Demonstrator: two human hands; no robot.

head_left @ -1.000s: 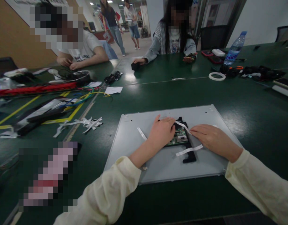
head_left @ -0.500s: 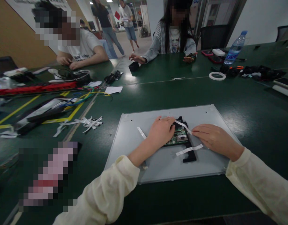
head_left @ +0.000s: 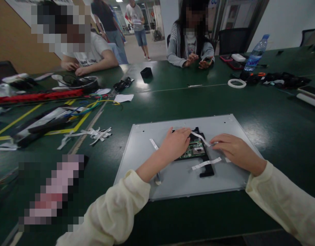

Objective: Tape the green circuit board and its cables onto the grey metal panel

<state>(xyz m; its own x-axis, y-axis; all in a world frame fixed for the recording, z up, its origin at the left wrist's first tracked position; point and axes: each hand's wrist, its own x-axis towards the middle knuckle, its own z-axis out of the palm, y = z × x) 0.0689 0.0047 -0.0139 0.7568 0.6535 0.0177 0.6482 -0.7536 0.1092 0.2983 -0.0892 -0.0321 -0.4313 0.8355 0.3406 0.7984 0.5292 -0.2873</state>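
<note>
A grey metal panel (head_left: 231, 171) lies flat on the green table. On it sits a black bracket (head_left: 208, 169) with a green circuit board (head_left: 189, 152). My left hand (head_left: 175, 141) lies over the bracket's left part, its fingers stretched flat and touching one end of a white tape strip (head_left: 200, 136). Just beyond that strip's other end is my right hand (head_left: 234, 150), thumb and forefinger slightly apart. Another tape strip (head_left: 207, 163) crosses the bracket's lower arm. A further strip (head_left: 154, 144) sticks to the panel left of my left hand.
Loose white strips (head_left: 101, 135) lie left of the panel, near a pixelated pink object (head_left: 54, 188). A tape roll (head_left: 236, 83) and a water bottle (head_left: 256, 54) are at right. Two people sit across the table; a black box (head_left: 146, 72) stands before them.
My right hand's fingers have parted from the tape strip's end and drawn slightly right. My left hand stays in place. The person opposite has pulled a hand back from the black box.
</note>
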